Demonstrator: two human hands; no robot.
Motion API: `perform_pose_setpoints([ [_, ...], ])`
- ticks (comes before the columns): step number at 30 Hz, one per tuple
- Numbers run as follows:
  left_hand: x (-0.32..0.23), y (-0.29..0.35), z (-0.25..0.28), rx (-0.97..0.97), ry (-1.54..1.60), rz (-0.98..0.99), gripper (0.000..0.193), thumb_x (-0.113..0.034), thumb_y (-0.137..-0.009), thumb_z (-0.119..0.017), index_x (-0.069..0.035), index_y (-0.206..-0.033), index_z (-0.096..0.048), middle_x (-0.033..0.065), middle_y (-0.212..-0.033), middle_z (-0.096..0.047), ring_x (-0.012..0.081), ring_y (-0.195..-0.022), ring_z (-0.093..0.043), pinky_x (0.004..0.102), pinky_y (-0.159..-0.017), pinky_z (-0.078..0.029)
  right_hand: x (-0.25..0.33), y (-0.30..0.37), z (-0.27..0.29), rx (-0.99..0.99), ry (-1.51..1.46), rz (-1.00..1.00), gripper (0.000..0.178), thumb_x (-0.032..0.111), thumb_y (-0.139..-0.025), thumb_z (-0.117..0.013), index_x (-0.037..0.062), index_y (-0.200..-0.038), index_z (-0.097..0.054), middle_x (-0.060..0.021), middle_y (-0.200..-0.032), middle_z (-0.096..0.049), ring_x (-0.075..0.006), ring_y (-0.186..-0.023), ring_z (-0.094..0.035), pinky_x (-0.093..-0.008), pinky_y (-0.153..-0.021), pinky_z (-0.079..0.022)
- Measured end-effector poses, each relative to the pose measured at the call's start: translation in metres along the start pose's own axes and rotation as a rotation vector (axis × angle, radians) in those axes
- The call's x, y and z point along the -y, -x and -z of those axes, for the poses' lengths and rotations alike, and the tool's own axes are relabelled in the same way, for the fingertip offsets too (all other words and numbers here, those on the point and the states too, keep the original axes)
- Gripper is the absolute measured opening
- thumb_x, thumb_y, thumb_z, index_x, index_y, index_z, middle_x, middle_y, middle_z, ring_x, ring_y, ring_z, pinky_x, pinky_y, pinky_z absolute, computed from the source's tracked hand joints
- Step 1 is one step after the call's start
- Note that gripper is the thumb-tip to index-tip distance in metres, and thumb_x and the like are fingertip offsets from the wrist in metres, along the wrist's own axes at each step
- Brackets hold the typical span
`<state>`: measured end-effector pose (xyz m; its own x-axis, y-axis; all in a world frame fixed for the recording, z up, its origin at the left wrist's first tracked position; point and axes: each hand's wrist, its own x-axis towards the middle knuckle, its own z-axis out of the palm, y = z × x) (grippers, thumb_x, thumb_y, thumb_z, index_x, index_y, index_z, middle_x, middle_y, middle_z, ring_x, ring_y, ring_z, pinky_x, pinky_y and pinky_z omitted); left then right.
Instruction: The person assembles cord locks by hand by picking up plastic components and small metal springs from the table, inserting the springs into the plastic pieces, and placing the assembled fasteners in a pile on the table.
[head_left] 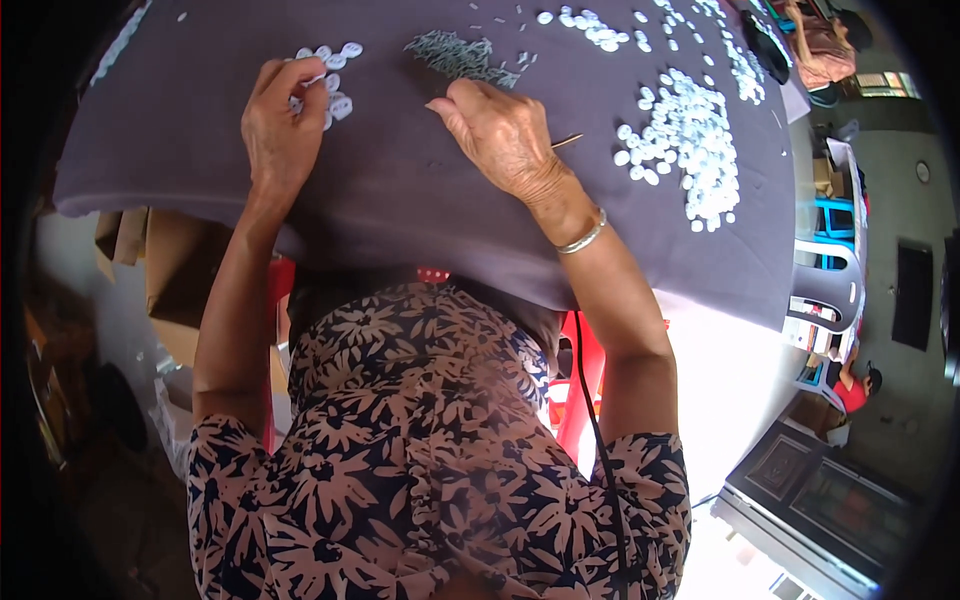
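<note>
My left hand [283, 130] is bent over a small group of white round discs [341, 106] on the dark tablecloth. Its thumb and fingers close around one at the edge of the group, partly hidden by the fingers. To its right, my right hand [503, 135] is curled with the thumb toward the left, just in front of a heap of small grey-green slim pieces [462, 56]. A thin brown rod [568, 140] sticks out from behind the right hand, seemingly gripped in the palm. The right fingertips are mostly hidden.
A large heap of white discs [700, 140] lies on the right of the table [400, 210], with more scattered at the far side. A row of white pieces [120, 45] runs along the far left. Cardboard boxes [185, 270] stand below left; a grey chair [835, 285] stands at right. Other people sit beyond.
</note>
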<state>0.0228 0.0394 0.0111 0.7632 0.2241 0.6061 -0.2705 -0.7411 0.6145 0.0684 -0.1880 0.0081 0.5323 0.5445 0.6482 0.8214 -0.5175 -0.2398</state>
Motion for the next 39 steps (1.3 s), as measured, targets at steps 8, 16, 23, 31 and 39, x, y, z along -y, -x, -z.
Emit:
perform_pose_setpoints([
  [8, -0.038, 0.028, -0.024, 0.233, 0.299, 0.043, 0.017, 0.002, -0.081, -0.061, -0.003, -0.098, -0.061, 0.0061, -0.083, -0.056, 0.0177, -0.070, -0.059, 0.0282, -0.061, -0.047, -0.008, -0.003, 0.005, -0.046, 0.011, -0.099, 0.021, 0.017, -0.083, -0.067, 0.0053, -0.075, -0.051, -0.0095, -0.065, -0.057, -0.0301, -0.060, -0.060, -0.0374, -0.050, -0.047],
  [16, -0.029, 0.025, -0.028, 0.354, 0.444, 0.065, 0.017, 0.005, -0.081, -0.059, -0.002, -0.096, -0.061, 0.0044, -0.084, -0.056, 0.0142, -0.079, -0.058, 0.0248, -0.070, -0.046, -0.100, -0.011, 0.032, -0.262, 0.238, -0.305, 0.005, 0.003, -0.079, -0.063, 0.0042, -0.083, -0.060, -0.0124, -0.074, -0.063, -0.0271, -0.068, -0.064, -0.0363, -0.061, -0.050],
  [23, -0.036, 0.025, -0.030, 0.362, 0.457, 0.123, 0.012, 0.004, -0.081, -0.060, -0.002, -0.091, -0.062, 0.0028, -0.081, -0.056, 0.0114, -0.075, -0.057, 0.0241, -0.067, -0.046, -0.191, -0.010, 0.047, -0.054, 0.180, -0.439, 0.016, 0.011, -0.076, -0.067, 0.0078, -0.091, -0.064, -0.0101, -0.085, -0.062, -0.0247, -0.078, -0.064, -0.0349, -0.072, -0.051],
  [31, -0.031, 0.028, -0.029, 0.332, 0.496, 0.125, 0.014, 0.004, -0.081, -0.061, -0.003, -0.093, -0.062, 0.0022, -0.082, -0.056, 0.0106, -0.073, -0.056, 0.0234, -0.066, -0.046, -0.150, 0.020, 0.078, 0.141, -0.175, -0.570, 0.017, 0.004, -0.075, -0.070, 0.0045, -0.092, -0.067, -0.0038, -0.084, -0.063, -0.0112, -0.072, -0.059, -0.0248, -0.068, -0.048],
  [39, -0.035, 0.027, -0.032, 0.210, 0.695, 0.225, 0.010, -0.003, -0.085, -0.063, -0.004, -0.095, -0.062, 0.0008, -0.081, -0.059, 0.0061, -0.067, -0.053, 0.0213, -0.061, -0.045, -0.146, 0.022, 0.112, 0.313, -0.321, -0.728, 0.015, 0.011, -0.082, -0.068, 0.0007, -0.093, -0.067, -0.0001, -0.083, -0.066, -0.0098, -0.079, -0.060, -0.0236, -0.074, -0.048],
])
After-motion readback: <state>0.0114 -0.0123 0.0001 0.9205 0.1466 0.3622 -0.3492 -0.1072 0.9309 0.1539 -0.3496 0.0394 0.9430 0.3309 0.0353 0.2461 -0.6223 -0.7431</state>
